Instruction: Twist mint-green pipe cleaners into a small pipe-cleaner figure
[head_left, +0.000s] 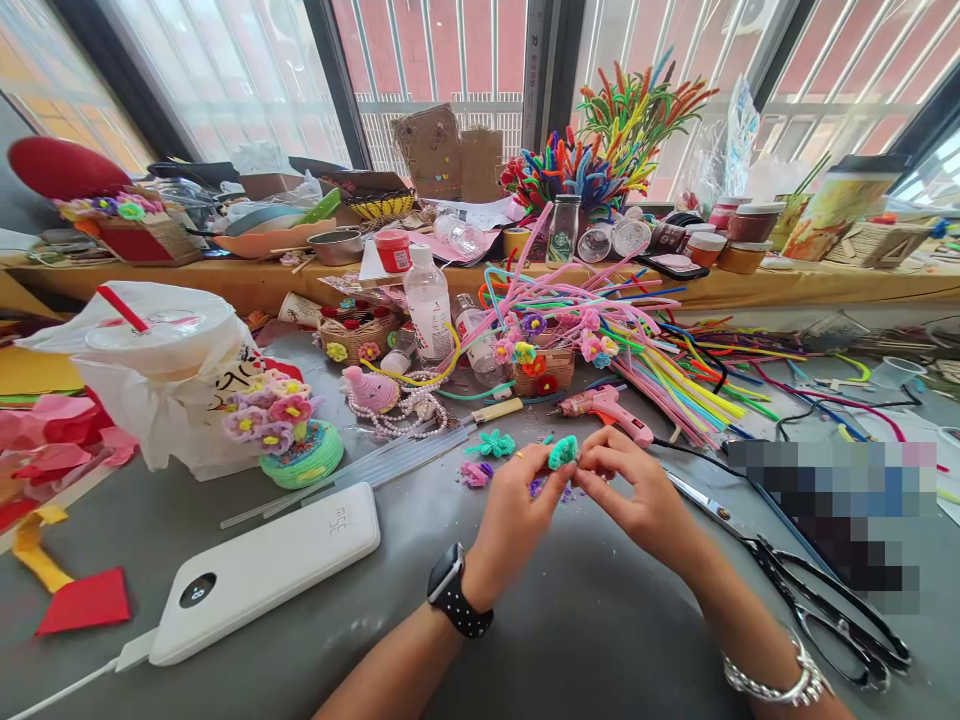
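Between thumb and forefinger my left hand [514, 510] pinches a small green pipe-cleaner flower [562, 453]. The fingertips of my right hand [637, 490] are closed at the right edge of the same flower. Just left of my hands, another green pipe-cleaner flower [496, 443] lies on the grey table [405, 580]. A pink and purple pipe-cleaner piece [475, 474] lies below it. Purple bits are partly hidden behind my fingers. Behind my right hand rests a pink glue gun [609, 412].
Scissors [810, 600] lie right of my right forearm, beside a blurred-out patch. A white power bank [270, 570] is at the left, near a bagged drink cup [161, 350] and a crocheted flower pot [304, 455]. Pipe cleaners [660, 370], glue sticks [360, 467] and bottles [427, 305] stand or lie behind.
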